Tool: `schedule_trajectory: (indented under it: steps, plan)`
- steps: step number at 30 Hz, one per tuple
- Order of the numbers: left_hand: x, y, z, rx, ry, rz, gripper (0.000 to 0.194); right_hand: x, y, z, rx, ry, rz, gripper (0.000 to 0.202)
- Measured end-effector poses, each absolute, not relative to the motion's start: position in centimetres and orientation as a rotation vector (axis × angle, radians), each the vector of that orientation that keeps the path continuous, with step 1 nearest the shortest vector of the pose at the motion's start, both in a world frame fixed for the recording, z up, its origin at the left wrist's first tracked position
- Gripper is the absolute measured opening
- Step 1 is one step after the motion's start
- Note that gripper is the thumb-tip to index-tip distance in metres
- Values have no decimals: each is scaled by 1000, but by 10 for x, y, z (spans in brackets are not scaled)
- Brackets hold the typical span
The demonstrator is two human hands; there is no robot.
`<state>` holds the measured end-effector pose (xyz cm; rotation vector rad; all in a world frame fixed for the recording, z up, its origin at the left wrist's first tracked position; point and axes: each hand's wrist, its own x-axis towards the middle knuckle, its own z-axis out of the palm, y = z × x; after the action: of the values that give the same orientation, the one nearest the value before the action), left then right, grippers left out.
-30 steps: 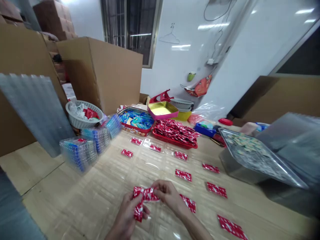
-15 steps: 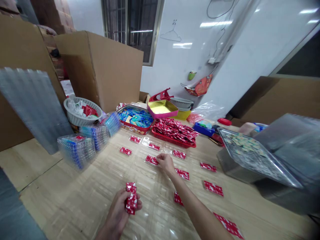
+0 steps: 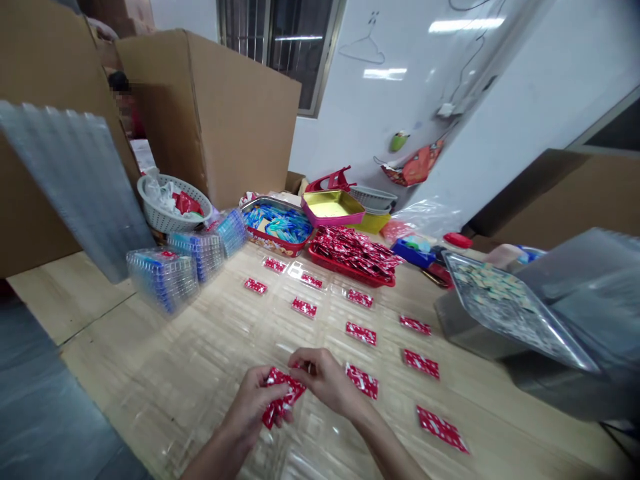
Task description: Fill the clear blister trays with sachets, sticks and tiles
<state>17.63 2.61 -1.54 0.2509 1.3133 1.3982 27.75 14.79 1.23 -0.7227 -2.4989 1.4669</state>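
My left hand (image 3: pixel 250 403) is closed around a small bundle of red packets with white spots (image 3: pixel 280 403), low in the middle of the view. At the bundle's upper right corner my right hand (image 3: pixel 325 380) pinches the end of a red packet (image 3: pixel 296 375); its fingertips partly hide it. Clear plastic trays (image 3: pixel 225 353) cover the table in rows. Single red packets lie spaced out in them, among them one just beyond my hands (image 3: pixel 304 307) and one right of my right wrist (image 3: pixel 363 381).
Behind the rows stand a red tray heaped with red packets (image 3: pixel 313 252) and a tin of blue packets (image 3: pixel 273 245). Stacked clear boxes (image 3: pixel 165 280) are at left, near a white basket (image 3: pixel 170 217). A metal container with a tray of pale pieces (image 3: pixel 470 337) stands at right.
My right hand has left a packet lying in the tray ahead and come back toward me to the bundle. My left hand has shifted slightly right and the bundle is fanned out. The view has tilted.
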Motion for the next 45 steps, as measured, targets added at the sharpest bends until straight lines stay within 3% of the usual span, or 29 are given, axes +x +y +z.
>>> schedule_trajectory:
  steps: [4,8,14,19,26,34,40,45]
  plan:
    - [172,18,-18,206,1366,1445,26,299,144,-6,-820,-2298,1735,7]
    - [162,18,-21,106,1365,1574,33,303,158,-30,-940,-1936,1869,20]
    - [151,22,-22,-97,1244,1615,37,278,200,-44,-1117,-2066,1441,12]
    - [151,21,-27,-144,1208,1633,36,261,183,-32,-991,-2297,841,15]
    - [153,20,-23,-62,1207,1763,32,229,131,-21,-683,-2418,1523,12]
    - [129,14,-25,-417,1161,2177,48,177,115,-10,-626,-2575,1425,7]
    - [115,24,-19,-402,982,2272,58,147,129,-31,-383,-2333,1792,18]
    - [122,5,-6,-376,1030,2179,58,115,183,-28,-616,-2480,1380,8]
